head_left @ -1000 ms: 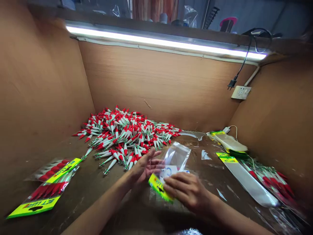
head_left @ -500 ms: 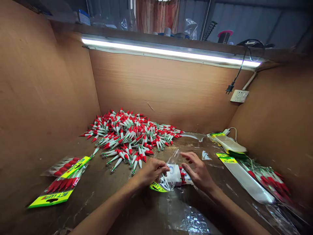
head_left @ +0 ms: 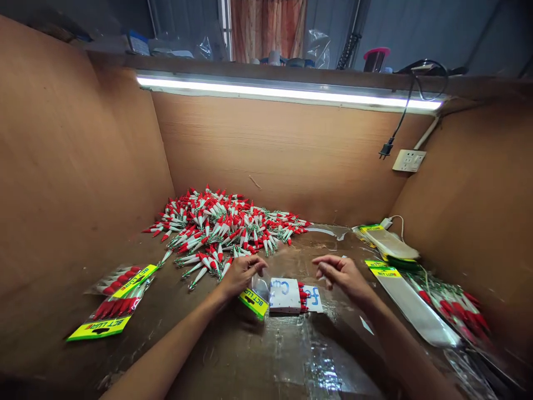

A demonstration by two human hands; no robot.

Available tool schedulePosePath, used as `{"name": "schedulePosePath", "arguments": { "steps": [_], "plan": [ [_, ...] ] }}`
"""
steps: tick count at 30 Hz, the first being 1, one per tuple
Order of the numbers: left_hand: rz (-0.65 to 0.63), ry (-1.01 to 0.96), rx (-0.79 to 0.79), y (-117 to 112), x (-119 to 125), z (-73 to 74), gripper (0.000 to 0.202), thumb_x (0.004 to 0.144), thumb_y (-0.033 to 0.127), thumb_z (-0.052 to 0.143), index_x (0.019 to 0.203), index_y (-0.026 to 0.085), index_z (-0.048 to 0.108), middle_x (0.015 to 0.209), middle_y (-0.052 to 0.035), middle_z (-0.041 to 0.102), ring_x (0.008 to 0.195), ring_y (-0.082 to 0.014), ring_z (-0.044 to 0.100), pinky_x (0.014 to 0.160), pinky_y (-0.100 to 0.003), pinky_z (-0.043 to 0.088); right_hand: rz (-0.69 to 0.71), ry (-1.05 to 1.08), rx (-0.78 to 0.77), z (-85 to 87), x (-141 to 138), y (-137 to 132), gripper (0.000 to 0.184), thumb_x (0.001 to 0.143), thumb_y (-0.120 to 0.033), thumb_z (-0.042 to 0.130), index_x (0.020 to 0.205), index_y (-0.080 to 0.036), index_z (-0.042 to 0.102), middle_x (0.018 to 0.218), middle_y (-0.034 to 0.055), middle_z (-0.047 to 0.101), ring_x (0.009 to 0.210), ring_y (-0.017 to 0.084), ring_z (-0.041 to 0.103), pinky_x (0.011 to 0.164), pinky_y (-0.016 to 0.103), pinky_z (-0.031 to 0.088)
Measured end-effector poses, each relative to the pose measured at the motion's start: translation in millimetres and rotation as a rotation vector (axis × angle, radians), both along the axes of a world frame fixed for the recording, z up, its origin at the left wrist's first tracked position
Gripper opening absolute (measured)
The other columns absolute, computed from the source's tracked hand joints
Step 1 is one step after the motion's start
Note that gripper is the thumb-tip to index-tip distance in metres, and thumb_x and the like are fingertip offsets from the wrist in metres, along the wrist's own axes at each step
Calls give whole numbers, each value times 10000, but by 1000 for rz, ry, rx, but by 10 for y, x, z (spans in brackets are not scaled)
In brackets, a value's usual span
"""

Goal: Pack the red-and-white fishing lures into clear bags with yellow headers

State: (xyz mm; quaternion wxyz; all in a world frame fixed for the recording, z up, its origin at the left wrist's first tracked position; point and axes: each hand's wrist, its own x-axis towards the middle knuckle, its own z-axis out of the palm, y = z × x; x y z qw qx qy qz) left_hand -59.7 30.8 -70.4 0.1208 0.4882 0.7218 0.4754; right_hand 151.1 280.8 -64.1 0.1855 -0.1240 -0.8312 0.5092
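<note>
My left hand (head_left: 239, 273) pinches the top of a clear plastic bag with a yellow header card (head_left: 254, 303), fingers closed on it near the front of the lure pile. A white card with blue marks and red pieces (head_left: 291, 295) lies flat on the table between my hands. My right hand (head_left: 340, 273) hovers just right of that card, fingers loosely curled and apart, holding nothing. A big heap of red-and-white lures with green hooks (head_left: 220, 228) fills the back left of the table.
Filled packs with yellow headers (head_left: 112, 303) lie at the left. Empty bags (head_left: 410, 300) and more lures (head_left: 458, 311) sit at the right, with another stack (head_left: 387, 240) behind. Brown board walls enclose the table; a wall socket (head_left: 409, 160) and a light strip (head_left: 287, 94) are at the back.
The bag has come down from upright to the table beside the white card. My right hand has let go and drawn off to the right; the left keeps its pinch.
</note>
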Motion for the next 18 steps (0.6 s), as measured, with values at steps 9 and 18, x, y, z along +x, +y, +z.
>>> {"name": "schedulePosePath", "arguments": {
  "steps": [9, 18],
  "plan": [
    [-40, 6, 63, -8, 87, 31, 383, 959, 487, 522, 892, 168, 723, 742, -21, 701, 678, -161, 611, 641, -234, 412, -382, -181, 571, -713, 999, 371, 415, 895, -309, 537, 1261, -178, 682, 1394, 153, 595, 1326, 328, 517, 1137, 561, 357],
    [-500, 189, -53, -73, 642, -8, 275, 994, 315, 516, 826, 182, 688, 677, 11, 686, 595, -107, 586, 623, -206, 377, -609, -178, 931, -1521, 2876, -698, 452, 919, -305, 491, 1355, -294, 612, 1363, 54, 633, 1227, 309, 618, 963, 472, 581]
  ]
}}
